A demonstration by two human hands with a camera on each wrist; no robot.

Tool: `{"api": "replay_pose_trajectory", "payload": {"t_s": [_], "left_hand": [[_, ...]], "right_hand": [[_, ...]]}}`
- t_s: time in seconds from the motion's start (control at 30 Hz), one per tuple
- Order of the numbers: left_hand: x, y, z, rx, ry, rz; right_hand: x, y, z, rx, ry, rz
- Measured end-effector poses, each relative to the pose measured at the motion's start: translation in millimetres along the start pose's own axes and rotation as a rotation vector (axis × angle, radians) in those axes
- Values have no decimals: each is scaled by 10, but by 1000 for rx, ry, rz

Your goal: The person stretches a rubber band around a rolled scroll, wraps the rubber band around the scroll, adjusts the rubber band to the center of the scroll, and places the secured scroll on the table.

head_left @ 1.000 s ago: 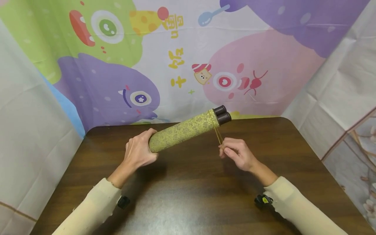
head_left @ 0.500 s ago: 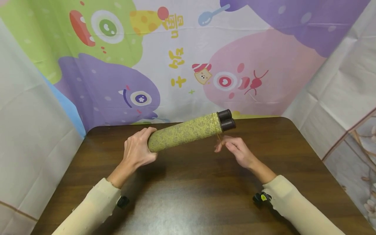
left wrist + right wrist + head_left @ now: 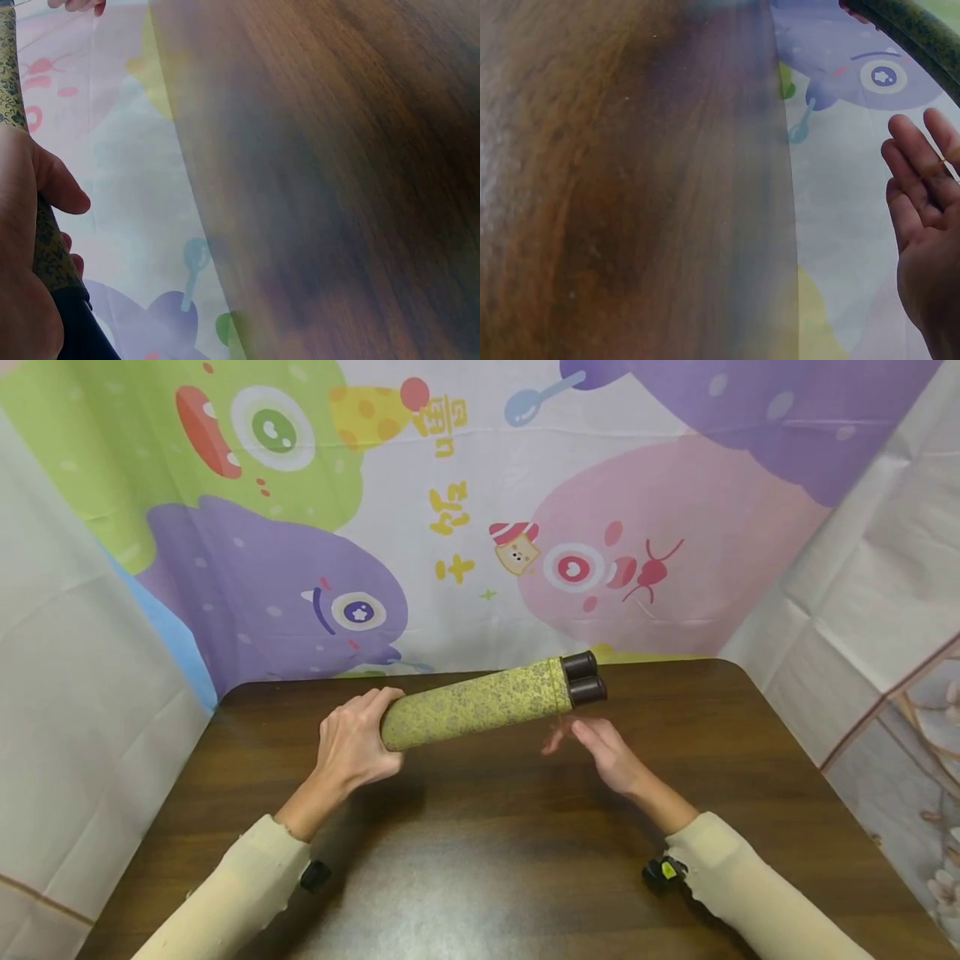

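Observation:
A rolled scroll (image 3: 480, 702) in yellow-green patterned brocade is held above the table, tilted up to the right. Paired dark roller knobs (image 3: 587, 677) stick out of its right end. My left hand (image 3: 355, 739) grips the left end, its thumb and fingers round the roll. Thin yellow cord circles the brocade close to the knobs. Just below that end, my right hand (image 3: 600, 750) has the cord (image 3: 943, 160) at its fingers, the other fingers extended and blurred in the head view. The thumb's hold on the cord is hard to see.
A dark brown wooden table (image 3: 480, 860) lies beneath both hands. Behind it hangs a cartoon-printed curtain (image 3: 465, 618), and pale sheets line the left and right sides. Small dark wrist cameras (image 3: 315, 877) sit at the sleeves.
The scroll's right end has dipped and shifted slightly right. The right hand has come closer beneath it, its fingers unfolding, and the visible stretch of cord has shortened. My left hand keeps its grip.

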State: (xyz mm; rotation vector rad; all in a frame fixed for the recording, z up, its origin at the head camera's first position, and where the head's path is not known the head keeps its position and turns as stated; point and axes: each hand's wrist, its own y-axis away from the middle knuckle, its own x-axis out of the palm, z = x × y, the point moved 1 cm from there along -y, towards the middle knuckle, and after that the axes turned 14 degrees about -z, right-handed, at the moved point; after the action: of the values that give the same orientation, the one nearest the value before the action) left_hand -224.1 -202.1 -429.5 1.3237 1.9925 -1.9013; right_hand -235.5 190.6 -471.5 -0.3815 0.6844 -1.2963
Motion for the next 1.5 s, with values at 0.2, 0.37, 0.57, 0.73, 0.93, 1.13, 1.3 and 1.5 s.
{"api": "replay_pose_trajectory", "payload": {"t_s": [0.2, 0.37, 0.57, 0.73, 0.93, 1.13, 1.3, 1.5], "left_hand": [[14, -22, -20, 28, 2, -15], [13, -31, -43, 61, -10, -25], [5, -20, -60, 94, -34, -40], [-2, -23, -92, 121, -50, -55], [-14, -32, -82, 108, -60, -62], [-34, -18, -66, 84, -51, -76], [-40, -12, -65, 63, -40, -77], [-39, 5, -67, 33, -22, -58]], "right_hand": [[-41, -11, 7, 181, -48, -124], [-39, -29, 10, 321, -186, -156], [-29, -24, -1, 348, -211, -173], [-31, -34, -23, 355, -124, -177], [5, -35, -13, 356, 19, -86], [11, -21, 3, 384, 33, 1], [14, -12, 12, 389, 20, 38], [-18, 13, -23, 244, 26, 24]]}}
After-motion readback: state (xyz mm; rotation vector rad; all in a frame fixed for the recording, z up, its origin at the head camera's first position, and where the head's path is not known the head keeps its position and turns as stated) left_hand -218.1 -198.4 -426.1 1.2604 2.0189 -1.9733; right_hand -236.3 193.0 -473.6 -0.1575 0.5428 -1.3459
